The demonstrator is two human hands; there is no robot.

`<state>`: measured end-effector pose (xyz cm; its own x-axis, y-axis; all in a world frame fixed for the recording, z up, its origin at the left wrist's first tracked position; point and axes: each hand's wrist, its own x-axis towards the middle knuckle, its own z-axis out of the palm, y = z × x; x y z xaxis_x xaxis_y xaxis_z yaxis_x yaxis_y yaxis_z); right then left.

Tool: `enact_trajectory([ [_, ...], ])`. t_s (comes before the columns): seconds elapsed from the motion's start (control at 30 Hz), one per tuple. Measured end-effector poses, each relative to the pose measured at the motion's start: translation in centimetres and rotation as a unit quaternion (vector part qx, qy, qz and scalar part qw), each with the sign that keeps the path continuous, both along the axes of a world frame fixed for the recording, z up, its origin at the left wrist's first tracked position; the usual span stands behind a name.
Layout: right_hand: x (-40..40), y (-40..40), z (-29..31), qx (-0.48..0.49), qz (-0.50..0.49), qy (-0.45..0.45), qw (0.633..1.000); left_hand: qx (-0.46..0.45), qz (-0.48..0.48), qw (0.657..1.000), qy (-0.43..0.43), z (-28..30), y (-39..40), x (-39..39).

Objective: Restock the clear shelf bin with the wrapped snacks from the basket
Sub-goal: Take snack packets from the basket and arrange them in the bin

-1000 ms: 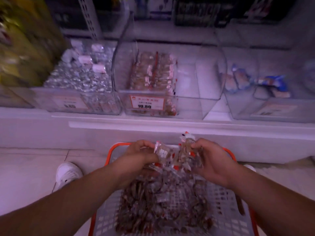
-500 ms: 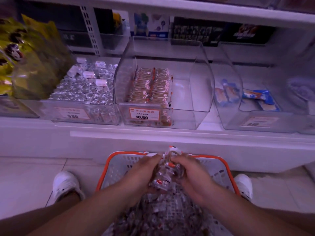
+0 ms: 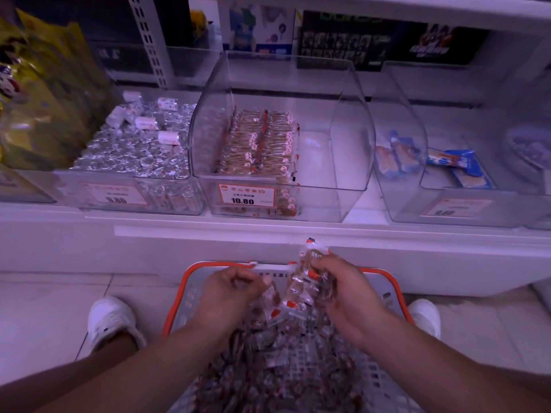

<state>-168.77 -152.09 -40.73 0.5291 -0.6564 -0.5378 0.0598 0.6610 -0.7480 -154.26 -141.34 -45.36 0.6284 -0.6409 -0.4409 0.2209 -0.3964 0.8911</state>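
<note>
An orange-rimmed white basket (image 3: 384,281) on the floor holds a heap of wrapped snacks (image 3: 277,362) in clear wrappers with red marks. My right hand (image 3: 347,293) grips a bunch of these snacks (image 3: 307,278), lifted just above the heap. My left hand (image 3: 229,290) is beside it with curled fingers pinching a snack at the pile's top. Above, the clear shelf bin (image 3: 348,138) with the 10.80 tag has neat rows of the same snacks (image 3: 259,141) in its left half; its right half is bare.
A bin of silver-wrapped sweets (image 3: 134,150) stands left of the target bin, and a clear bin with blue packets (image 3: 456,162) stands to the right. Yellow bags (image 3: 38,93) hang at far left. My white shoes (image 3: 110,320) flank the basket on the tiled floor.
The view has tilted up, showing more of the shelf. My hands, pressed together around a bunch half a second ago, have drawn apart; the right now lifts the bunch.
</note>
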Motion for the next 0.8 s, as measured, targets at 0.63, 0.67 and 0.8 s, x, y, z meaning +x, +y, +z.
enact_trajectory([
  [0.63,0.2,0.0,0.0,-0.119,0.002,-0.017,0.993,-0.108,-0.021,0.963,0.245,4.0,-0.9,-0.3],
  [0.67,0.1,-0.2,0.0,-0.137,0.016,-0.005,0.990,-0.111,-0.025,0.965,0.237,4.1,-0.8,-0.1],
  [0.8,0.2,-0.1,-0.1,-0.191,0.080,0.028,0.978,-0.090,-0.013,0.977,0.194,3.9,-0.7,0.2],
])
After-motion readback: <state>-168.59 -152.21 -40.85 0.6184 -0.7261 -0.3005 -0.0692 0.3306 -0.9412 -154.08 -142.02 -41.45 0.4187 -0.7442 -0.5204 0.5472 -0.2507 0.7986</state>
